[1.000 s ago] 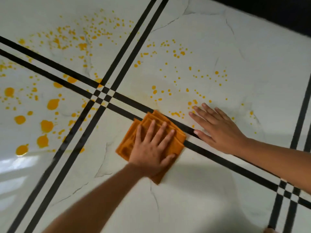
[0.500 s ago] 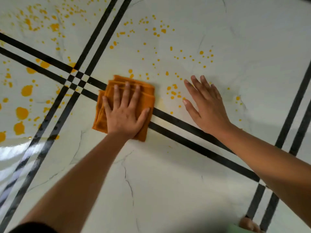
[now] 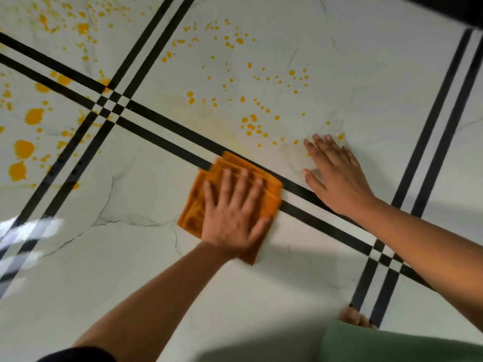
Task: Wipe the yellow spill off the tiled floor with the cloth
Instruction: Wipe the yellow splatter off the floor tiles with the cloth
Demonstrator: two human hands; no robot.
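Observation:
A folded orange cloth point(image 3: 236, 167) lies flat on the white tiled floor point(image 3: 235, 288), its far edge on the double black stripe point(image 3: 162, 124). My left hand point(image 3: 232, 212) presses down on it, palm flat and fingers spread. My right hand point(image 3: 335, 173) rests flat on the floor just right of the cloth, fingers apart, holding nothing. Small yellow drops point(image 3: 251, 125) dot the tile beyond both hands. Larger yellow blobs point(image 3: 34, 116) sit on the tiles at far left. A faint yellow smear shows on the tile just beyond the cloth.
Black double stripes cross at upper left point(image 3: 109, 105) and lower right point(image 3: 384, 254). A bare foot point(image 3: 352, 317) and a green garment point(image 3: 392, 346) are at the bottom right. A dark area point(image 3: 444, 9) borders the floor at top right. Window glare point(image 3: 31, 228) lies at left.
My left hand has slid the cloth away from the stripe crossing, rightward along the stripe and closer to my right hand. The right hand has stayed flat on the floor.

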